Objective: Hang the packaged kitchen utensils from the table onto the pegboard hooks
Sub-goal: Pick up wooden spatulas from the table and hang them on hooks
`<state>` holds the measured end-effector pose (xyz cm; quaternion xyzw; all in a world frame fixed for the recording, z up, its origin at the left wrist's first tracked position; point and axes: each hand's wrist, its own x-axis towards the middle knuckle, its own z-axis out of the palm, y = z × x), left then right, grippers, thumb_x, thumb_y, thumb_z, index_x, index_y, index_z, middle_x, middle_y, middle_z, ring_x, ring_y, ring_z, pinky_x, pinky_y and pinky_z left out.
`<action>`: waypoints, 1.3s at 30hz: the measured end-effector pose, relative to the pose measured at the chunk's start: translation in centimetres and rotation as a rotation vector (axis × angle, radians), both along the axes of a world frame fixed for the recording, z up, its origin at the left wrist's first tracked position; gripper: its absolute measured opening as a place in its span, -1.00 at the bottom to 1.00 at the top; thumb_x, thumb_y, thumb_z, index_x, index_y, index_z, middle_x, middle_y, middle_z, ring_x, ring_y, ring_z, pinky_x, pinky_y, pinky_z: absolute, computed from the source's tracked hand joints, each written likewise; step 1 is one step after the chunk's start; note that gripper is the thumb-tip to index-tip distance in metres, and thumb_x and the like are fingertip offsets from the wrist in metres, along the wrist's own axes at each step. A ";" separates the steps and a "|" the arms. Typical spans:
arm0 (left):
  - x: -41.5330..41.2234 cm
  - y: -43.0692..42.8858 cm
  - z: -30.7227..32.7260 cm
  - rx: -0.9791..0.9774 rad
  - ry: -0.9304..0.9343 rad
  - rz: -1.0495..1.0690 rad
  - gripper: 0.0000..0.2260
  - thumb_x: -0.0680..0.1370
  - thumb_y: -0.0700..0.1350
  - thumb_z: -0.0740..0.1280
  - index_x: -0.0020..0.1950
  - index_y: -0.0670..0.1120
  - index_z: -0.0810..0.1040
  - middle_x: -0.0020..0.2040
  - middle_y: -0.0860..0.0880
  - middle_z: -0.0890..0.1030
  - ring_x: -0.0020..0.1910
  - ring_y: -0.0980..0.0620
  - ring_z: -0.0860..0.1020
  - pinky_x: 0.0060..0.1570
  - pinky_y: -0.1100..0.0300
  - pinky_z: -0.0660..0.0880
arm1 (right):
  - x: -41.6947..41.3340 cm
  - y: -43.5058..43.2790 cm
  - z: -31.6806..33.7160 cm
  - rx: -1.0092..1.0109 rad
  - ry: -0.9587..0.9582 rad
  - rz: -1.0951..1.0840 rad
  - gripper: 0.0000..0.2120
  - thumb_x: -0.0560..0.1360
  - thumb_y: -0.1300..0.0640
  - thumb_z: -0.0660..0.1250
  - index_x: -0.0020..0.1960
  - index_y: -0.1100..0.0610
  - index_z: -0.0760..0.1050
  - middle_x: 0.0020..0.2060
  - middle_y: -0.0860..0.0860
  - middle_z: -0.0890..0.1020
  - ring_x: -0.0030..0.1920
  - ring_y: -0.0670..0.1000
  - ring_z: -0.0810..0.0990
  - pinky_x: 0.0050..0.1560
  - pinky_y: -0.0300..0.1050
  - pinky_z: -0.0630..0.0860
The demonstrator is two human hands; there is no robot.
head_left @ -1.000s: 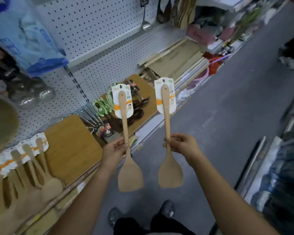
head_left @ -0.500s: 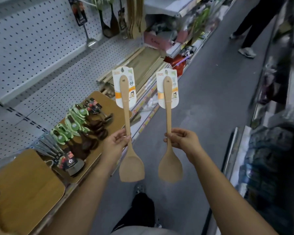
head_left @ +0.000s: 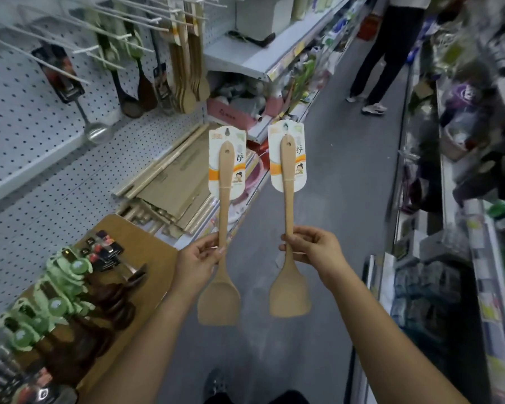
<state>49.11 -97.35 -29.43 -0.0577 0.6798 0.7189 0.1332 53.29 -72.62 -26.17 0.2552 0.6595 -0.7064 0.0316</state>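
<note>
I hold two packaged wooden spatulas upright over the aisle, blades down and white label cards on top. My left hand (head_left: 197,265) grips the handle of the left spatula (head_left: 225,176). My right hand (head_left: 314,247) grips the handle of the right spatula (head_left: 287,170). The white pegboard (head_left: 18,118) fills the upper left, with long white hooks (head_left: 79,45) jutting out. Some hooks carry wooden spatulas (head_left: 187,71), dark ladles (head_left: 127,94) and a steel ladle (head_left: 95,129). Both spatulas in my hands are well below and right of the hooks.
A wooden board (head_left: 146,252) at the lower left carries green-carded utensils (head_left: 59,298) and dark spoons (head_left: 114,298). Cardboard and rolling pins (head_left: 169,182) lie on the shelf beyond. A person (head_left: 382,53) stands down the aisle. Stocked shelves (head_left: 464,228) line the right.
My view has swung up and right along the shelf, bringing the hooks with hung utensils into sight. Both hands have kept their grip on the spatulas, still side by side.
</note>
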 end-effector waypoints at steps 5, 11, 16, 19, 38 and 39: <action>-5.1 3.3 0.5 0.044 -0.037 0.063 -0.70 0.52 -0.35 0.39 0.09 0.03 0.61 0.00 0.01 0.69 -0.09 0.08 0.65 -0.08 0.21 0.62 | -6.0 3.7 0.3 -0.034 0.018 0.010 -0.81 0.52 0.31 0.42 0.13 0.29 0.59 -0.05 0.18 0.74 -0.05 0.21 0.73 -0.02 0.01 0.68; -10.7 8.6 0.1 -0.056 -0.005 0.153 -0.67 0.51 -0.38 0.39 -0.01 0.08 0.66 -0.04 0.08 0.73 0.00 0.05 0.67 -0.10 0.25 0.61 | -14.2 8.6 -1.0 -0.059 -0.011 0.151 -0.84 0.51 0.30 0.43 0.09 0.29 0.61 -0.07 0.17 0.74 -0.06 0.20 0.74 0.02 0.06 0.67; -13.9 13.6 1.4 -0.069 -0.009 0.311 -0.72 0.51 -0.35 0.40 0.02 0.03 0.62 -0.15 0.21 0.71 -0.10 0.20 0.66 -0.17 0.37 0.57 | -20.6 13.2 -0.7 -0.067 0.004 0.304 -0.89 0.52 0.31 0.42 0.04 0.27 0.64 -0.10 0.19 0.74 -0.09 0.19 0.74 -0.08 -0.04 0.68; -15.5 15.5 2.0 -0.072 -0.003 0.397 -0.75 0.50 -0.37 0.40 0.03 -0.03 0.61 -0.20 0.19 0.71 -0.17 0.23 0.66 -0.21 0.40 0.56 | -24.6 15.2 -0.5 -0.041 0.021 0.403 -0.87 0.55 0.28 0.39 0.06 0.30 0.65 -0.10 0.25 0.72 -0.09 0.20 0.74 -0.13 -0.07 0.68; -35.2 19.0 -1.2 -0.065 0.041 0.606 -0.72 0.47 -0.38 0.44 -0.03 0.01 0.67 -0.15 0.03 0.73 -0.18 0.11 0.67 -0.03 0.14 0.61 | -50.8 17.9 1.7 0.004 0.105 0.557 -0.87 0.59 0.32 0.32 0.06 0.35 0.62 -0.08 0.30 0.70 -0.05 0.27 0.72 -0.10 0.03 0.67; -35.9 19.3 -1.4 -0.071 0.046 0.610 -0.72 0.47 -0.38 0.43 -0.03 0.01 0.67 -0.14 0.01 0.73 -0.18 0.10 0.67 -0.04 0.15 0.61 | -51.8 18.2 1.9 -0.004 0.109 0.552 -0.87 0.59 0.33 0.32 0.06 0.34 0.61 -0.08 0.29 0.71 -0.05 0.27 0.72 -0.09 0.05 0.67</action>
